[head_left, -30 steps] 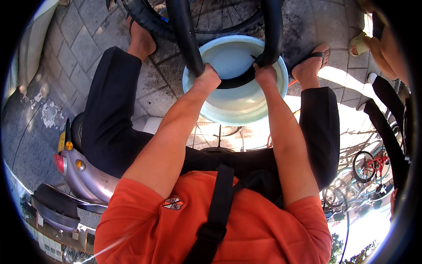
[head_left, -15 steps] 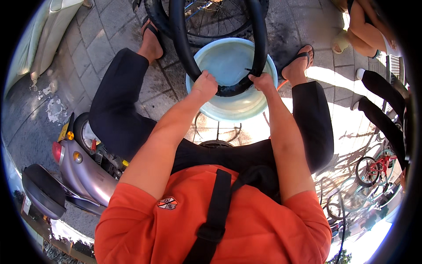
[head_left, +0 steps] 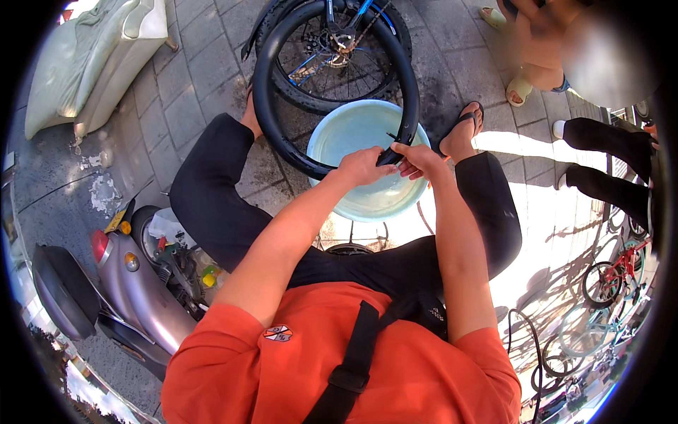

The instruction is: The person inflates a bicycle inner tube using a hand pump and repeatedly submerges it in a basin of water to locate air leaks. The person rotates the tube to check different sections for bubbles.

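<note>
An inflated black inner tube (head_left: 265,113) is lifted in a big ring over a light-blue basin (head_left: 374,203) of water on the pavement between my feet. My left hand (head_left: 364,167) is closed on the tube's near lower part, thumb pointing right. Close beside it, my right hand (head_left: 418,162) grips the tube's lower right part with thumb and forefinger; its other fingers curl loosely above the water. A short valve stem (head_left: 393,136) stands out from the tube just above my hands. The stretch of tube under my fingers is partly hidden.
Behind the tube lies a bicycle wheel (head_left: 332,107) with a knobby tyre and blue frame parts. A silver-purple scooter (head_left: 134,272) stands at left, a pale covered seat (head_left: 106,63) at far left. Other people's legs (head_left: 600,141) and a red bicycle (head_left: 618,272) are at right.
The tube's lower part has come up out of the basin and the ring has swung left. My hands have moved from opposite sides of the tube to close together near the valve.
</note>
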A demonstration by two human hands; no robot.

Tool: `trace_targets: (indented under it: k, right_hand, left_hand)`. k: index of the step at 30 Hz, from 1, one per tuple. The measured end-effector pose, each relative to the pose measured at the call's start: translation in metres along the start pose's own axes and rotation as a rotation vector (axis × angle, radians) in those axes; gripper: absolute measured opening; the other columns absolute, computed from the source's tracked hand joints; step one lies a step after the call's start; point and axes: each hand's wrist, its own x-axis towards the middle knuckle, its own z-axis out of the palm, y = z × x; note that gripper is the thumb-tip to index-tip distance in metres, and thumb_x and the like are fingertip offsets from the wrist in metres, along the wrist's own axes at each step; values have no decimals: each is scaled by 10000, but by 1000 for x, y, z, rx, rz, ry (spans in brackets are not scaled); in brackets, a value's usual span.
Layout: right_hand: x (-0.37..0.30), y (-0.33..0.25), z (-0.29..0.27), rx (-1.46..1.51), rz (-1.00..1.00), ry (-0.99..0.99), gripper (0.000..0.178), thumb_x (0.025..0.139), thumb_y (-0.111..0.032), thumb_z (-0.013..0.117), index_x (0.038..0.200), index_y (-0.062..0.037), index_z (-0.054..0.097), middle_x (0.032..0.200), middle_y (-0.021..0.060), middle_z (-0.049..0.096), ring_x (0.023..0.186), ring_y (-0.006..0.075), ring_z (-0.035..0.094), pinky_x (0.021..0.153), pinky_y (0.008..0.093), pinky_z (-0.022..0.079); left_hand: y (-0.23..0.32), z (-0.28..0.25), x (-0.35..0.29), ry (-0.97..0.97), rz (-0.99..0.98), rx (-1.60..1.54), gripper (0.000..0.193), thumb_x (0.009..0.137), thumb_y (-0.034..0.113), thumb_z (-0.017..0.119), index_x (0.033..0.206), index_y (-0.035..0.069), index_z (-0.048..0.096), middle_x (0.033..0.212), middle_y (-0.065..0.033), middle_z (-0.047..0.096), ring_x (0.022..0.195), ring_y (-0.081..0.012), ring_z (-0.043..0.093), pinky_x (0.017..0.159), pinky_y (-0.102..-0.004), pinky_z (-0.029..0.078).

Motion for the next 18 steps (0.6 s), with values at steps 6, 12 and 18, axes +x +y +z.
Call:
trace_targets:
  k: [6,12,18]
  right_hand:
    - [-16,-21,-26,-90,19,22,772,959,-780,626,978,-19,752,873,93,763,758,241,762,670,380,598]
    - [26,-70,-76,-325,-157,472,736,965,-715,644,1136,-10,764,992,174,795,970,338,782,886,485,595]
    - [108,-142,-109,-375,-433,698,796,963,-631,697,1531,-87,570,1426,281,645,1315,432,655,1093,519,522]
  left_hand:
    - [-3,10,55,36,65,-483,636,953,515,816,1377,53,710,1109,-137,792,1007,-239,747,903,-374,566]
    - [-1,-4,62,-24,-14,-402,547,986,474,776,1340,60,729,1077,-142,795,980,-250,756,889,-374,573]
    - [-25,-180,81,708,163,117,453,990,410,737,1317,96,733,1182,-103,785,1131,-307,722,955,-480,557]
